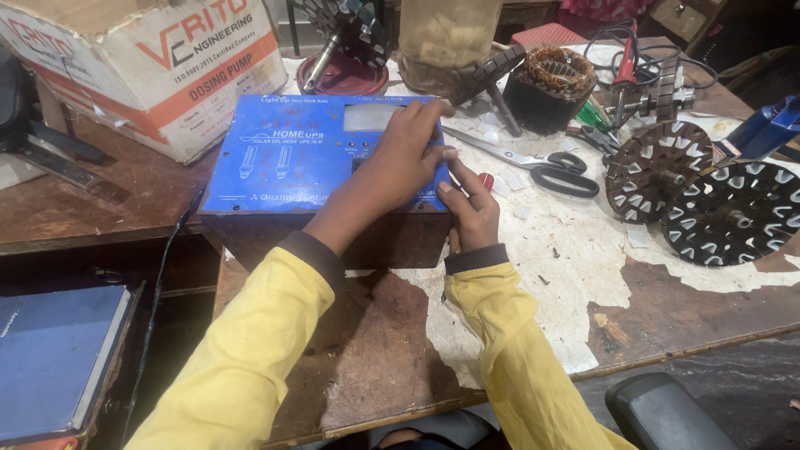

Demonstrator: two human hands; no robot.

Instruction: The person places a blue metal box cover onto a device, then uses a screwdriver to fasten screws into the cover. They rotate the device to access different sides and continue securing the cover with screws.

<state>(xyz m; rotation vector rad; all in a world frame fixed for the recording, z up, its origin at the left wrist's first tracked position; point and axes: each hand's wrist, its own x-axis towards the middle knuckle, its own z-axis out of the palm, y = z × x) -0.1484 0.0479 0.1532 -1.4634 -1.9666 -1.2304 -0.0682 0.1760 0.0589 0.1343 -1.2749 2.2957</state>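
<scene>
From the head camera, a blue metal box point(321, 158) with a printed front panel sits near the middle of a worn wooden table point(667, 317), its face tilted up toward the viewer. The left hand point(400, 162) lies flat over the right part of that panel, fingers point(429, 117) spread and reaching to the upper right corner, pressing on the surface rather than closed around anything. The right hand point(471, 212) is at the box's right edge, thumb on the front face and fingers curled round the side, gripping that lower right corner. Both arms wear yellow sleeves point(250, 358) with dark cuffs.

Just right of the box lie black-handled scissors point(542, 165) on torn white paper point(575, 242) that covers part of the table. Farther right are two round slotted dark discs point(700, 196), touching each other, and behind them a motor stator with copper windings point(550, 83). A white and orange cardboard carton point(158, 67) stands at the upper left, just beside the box. A blue book point(54, 358) lies lower left, off the table
</scene>
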